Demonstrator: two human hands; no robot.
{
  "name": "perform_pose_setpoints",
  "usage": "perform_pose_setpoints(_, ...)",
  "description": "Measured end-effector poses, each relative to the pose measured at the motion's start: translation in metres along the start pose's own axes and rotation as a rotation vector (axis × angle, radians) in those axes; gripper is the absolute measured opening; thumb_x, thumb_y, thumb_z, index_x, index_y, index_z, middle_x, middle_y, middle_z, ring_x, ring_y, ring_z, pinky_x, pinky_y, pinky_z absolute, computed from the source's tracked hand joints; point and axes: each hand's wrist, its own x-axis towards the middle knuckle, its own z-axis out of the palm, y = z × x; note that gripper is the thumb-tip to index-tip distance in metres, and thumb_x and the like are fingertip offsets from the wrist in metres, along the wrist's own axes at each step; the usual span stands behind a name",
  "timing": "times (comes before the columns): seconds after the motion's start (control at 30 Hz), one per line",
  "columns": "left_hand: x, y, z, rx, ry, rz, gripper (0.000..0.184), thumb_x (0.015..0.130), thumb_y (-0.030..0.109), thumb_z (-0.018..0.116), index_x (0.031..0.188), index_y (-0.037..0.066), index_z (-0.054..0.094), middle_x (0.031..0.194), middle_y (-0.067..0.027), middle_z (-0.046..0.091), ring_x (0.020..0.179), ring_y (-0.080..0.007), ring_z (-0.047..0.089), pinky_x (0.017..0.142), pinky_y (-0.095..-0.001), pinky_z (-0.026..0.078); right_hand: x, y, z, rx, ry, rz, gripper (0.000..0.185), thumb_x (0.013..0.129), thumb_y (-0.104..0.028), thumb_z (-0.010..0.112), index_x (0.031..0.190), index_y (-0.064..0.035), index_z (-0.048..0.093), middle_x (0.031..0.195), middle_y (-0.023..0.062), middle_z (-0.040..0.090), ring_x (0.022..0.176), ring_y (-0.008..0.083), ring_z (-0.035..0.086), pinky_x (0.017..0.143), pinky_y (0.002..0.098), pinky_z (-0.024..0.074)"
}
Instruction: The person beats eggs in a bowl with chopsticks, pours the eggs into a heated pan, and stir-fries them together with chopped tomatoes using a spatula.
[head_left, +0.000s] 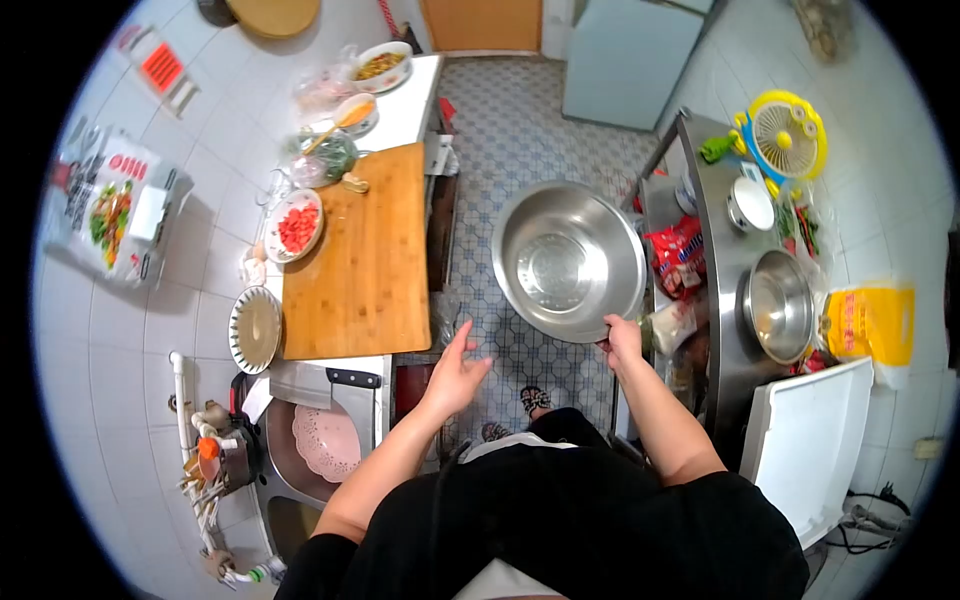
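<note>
The right hand (622,342) is pinching the rim of the basin (562,268) at five o'clock; the left hand (458,375), fingers spread, is hovering off its half-past-seven side. Over the floor (515,110), the basin is hanging, the board (370,260) lying at its nine o'clock.

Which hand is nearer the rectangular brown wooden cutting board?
Left. The left hand is open, off the near right corner of the cutting board; the right hand is farther right, gripping the rim of the round silver metal basin.
</note>
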Motion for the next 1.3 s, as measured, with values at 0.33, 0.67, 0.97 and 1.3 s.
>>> perform_pose_setpoints(0.33,-0.030,-0.054,-0.079,-0.205,0.279,-0.075,0.034,0.085,0.008,0.059,0.118,0.000,0.054,0.102,-0.0097,0.059,0.077,-0.0109,0.059,0.073,-0.0238,0.048,0.074,-0.033,0.130,-0.082,-0.044,0.047,0.024,0.080,-0.006,0.052,0.095,0.0114,0.052,0.082,0.0193,0.060,0.053,0.0238,0.058,0.037,0.0315,0.0450)
perform_pose_setpoints(0.67,0.081,0.018,-0.054,-0.252,0.369,-0.200,0.027,0.089,0.002,0.053,0.115,-0.004,0.054,0.100,-0.0099,0.059,0.087,-0.0112,0.057,0.080,-0.0273,0.051,0.188,-0.023,0.233,-0.141,-0.151,0.165,0.028,0.084,-0.010,0.055,0.107,0.0060,0.053,0.095,0.0148,0.061,0.067,0.0206,0.060,0.054,0.0287,0.0525)
perform_pose_setpoints(0.97,0.156,-0.010,-0.018,-0.108,0.250,-0.298,0.024,0.088,0.001,0.054,0.111,-0.002,0.056,0.101,-0.0094,0.056,0.083,-0.0140,0.061,0.074,-0.0245,0.049,0.282,0.008,0.319,-0.479,-0.194,0.035,0.030,0.089,-0.020,0.055,0.110,0.0027,0.053,0.099,0.0131,0.061,0.079,0.0184,0.059,0.065,0.0321,0.0497)
perform_pose_setpoints(1.3,0.189,-0.083,0.047,-0.216,0.131,-0.462,0.029,0.085,-0.002,0.054,0.114,0.002,0.056,0.101,-0.0066,0.053,0.079,-0.0130,0.060,0.067,-0.0220,0.046,0.287,0.108,0.189,-0.402,-0.124,0.114,0.027,0.085,-0.022,0.061,0.100,0.0000,0.060,0.090,0.0129,0.066,0.082,0.0245,0.062,0.073,0.0360,0.0459)
